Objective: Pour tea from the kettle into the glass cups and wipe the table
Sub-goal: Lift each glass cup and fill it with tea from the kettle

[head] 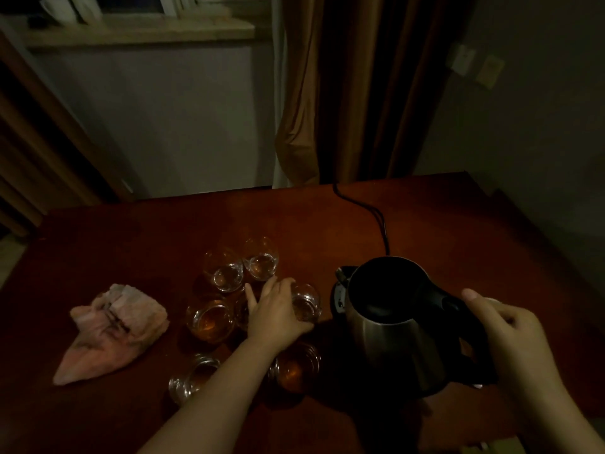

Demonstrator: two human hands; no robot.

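Several glass cups cluster at the middle of the dark wooden table [98, 244]. Two far cups [260, 262] [226, 273] look clear; a cup of amber tea [211, 319] stands left of my left hand [276, 314], and another cup of tea [296, 368] stands near my forearm. My left hand rests over a cup, fingers touching a clear cup [306, 306] on its right. The steel kettle [393, 326] with a black handle is upright at the right, lid open. My right hand [510, 332] is wrapped around its handle.
A crumpled pink cloth [111, 329] lies on the table's left. The kettle's black base and a cord [366, 208] run to the table's far edge. One empty cup [191, 376] stands near the front. Curtain and wall lie behind the table.
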